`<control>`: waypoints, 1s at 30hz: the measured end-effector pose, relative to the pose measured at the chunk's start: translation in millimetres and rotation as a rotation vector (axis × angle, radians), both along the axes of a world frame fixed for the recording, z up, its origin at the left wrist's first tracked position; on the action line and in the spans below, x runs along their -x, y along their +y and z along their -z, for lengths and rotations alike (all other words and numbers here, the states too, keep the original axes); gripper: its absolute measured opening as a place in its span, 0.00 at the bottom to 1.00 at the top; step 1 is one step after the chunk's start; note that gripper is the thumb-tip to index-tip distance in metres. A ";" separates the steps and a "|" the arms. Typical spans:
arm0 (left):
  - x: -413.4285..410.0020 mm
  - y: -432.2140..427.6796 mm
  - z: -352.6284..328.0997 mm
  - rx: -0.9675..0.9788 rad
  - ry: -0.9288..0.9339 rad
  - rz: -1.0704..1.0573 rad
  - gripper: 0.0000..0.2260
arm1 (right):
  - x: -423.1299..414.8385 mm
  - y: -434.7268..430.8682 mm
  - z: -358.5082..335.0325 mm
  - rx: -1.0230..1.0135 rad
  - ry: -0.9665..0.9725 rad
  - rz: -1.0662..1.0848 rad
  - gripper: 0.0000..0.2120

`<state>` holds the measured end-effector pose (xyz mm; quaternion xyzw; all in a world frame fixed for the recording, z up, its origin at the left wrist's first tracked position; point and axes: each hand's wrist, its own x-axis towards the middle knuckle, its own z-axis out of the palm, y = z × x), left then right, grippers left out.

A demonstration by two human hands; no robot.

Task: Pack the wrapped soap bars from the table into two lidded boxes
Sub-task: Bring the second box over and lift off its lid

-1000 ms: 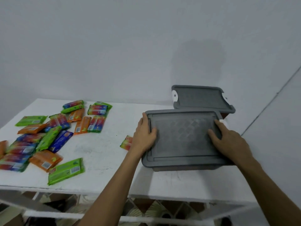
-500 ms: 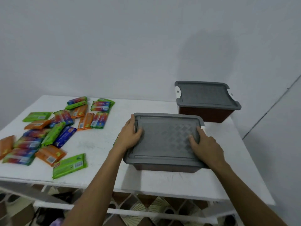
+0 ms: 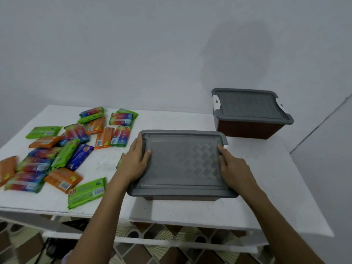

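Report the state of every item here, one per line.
near box: lid on, standing on the table
far box: lid on, untouched
soap bars: wrapped, scattered loose on the table
left hand: rests on the near box's lid, left edge
right hand: rests on its right side

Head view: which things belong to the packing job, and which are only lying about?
Job: soap bars, near box, far box, left hand and right hand, both on the near box.
Lying about: table, floor tiles.
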<state>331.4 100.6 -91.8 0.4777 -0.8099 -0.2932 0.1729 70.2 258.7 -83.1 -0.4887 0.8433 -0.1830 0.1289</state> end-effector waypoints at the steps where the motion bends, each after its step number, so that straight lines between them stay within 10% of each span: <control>1: -0.5 5.8 2.4 0.011 0.005 0.008 0.30 | 3.0 5.9 -1.2 -0.009 0.003 -0.007 0.22; 14: -37.1 17.2 28.7 -0.177 0.371 -0.066 0.17 | 13.8 62.7 21.7 0.356 -0.687 0.150 0.16; 21: -37.3 28.5 4.4 0.281 0.154 -0.227 0.14 | 23.8 58.4 4.7 0.331 -0.132 0.204 0.14; 30: -22.9 44.2 -35.1 0.105 -0.091 -0.234 0.14 | 11.1 58.5 -4.0 0.186 -0.065 0.118 0.11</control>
